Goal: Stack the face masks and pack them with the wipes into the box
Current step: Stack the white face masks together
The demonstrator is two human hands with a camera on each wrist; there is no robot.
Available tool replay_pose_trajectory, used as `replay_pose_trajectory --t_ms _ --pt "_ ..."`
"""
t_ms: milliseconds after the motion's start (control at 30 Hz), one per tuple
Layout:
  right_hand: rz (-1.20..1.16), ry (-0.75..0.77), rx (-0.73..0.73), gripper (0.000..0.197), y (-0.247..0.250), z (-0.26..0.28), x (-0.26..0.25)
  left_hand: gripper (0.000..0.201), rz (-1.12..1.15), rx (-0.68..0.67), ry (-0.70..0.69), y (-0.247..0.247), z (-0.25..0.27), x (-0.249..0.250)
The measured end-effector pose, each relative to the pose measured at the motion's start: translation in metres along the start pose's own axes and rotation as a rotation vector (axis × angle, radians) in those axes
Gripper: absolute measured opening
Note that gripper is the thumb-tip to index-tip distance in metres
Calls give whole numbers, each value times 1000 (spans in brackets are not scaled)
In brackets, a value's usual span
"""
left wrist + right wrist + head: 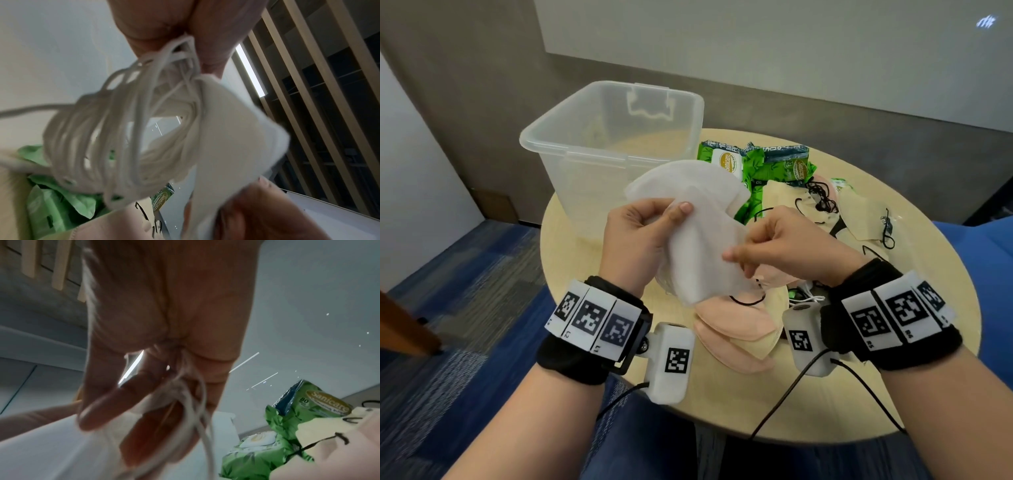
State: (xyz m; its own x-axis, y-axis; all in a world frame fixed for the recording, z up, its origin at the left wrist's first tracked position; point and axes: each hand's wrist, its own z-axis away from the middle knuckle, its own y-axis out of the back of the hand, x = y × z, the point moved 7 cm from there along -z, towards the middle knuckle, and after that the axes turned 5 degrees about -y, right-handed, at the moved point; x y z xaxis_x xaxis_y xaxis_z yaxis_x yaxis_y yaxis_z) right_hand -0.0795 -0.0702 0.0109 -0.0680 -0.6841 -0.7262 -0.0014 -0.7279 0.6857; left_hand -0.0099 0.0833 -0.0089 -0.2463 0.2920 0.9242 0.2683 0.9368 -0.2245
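Note:
Both hands hold a stack of white face masks (702, 233) above the round table (756, 394). My left hand (640, 233) grips the stack's left side, thumb on top. My right hand (774, 246) pinches its right edge. In the left wrist view the masks' white ear loops (115, 129) hang in a bundle beside the white masks (236, 129). The right wrist view shows my right hand (160, 386) with white loops between its fingers. Pink masks (732, 325) lie on the table below. Beige masks (859, 209) lie to the right. Green wipes packs (767, 164) sit behind. The clear plastic box (571, 137) stands at the back left.
The box is open, and its inside looks bare. Black ear loops (822, 195) tangle over the beige masks. Wrist camera cables (791, 387) trail over the table's front edge. Blue carpet (465, 291) lies left of the table.

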Motion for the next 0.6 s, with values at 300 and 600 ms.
replay_pose_trajectory --t_ms 300,600 --pt "-191 37 206 44 18 -6 -13 2 -23 -77 -29 -8 1 4" --pt "230 94 359 26 14 -7 -43 5 -18 -137 -47 -15 3 1"
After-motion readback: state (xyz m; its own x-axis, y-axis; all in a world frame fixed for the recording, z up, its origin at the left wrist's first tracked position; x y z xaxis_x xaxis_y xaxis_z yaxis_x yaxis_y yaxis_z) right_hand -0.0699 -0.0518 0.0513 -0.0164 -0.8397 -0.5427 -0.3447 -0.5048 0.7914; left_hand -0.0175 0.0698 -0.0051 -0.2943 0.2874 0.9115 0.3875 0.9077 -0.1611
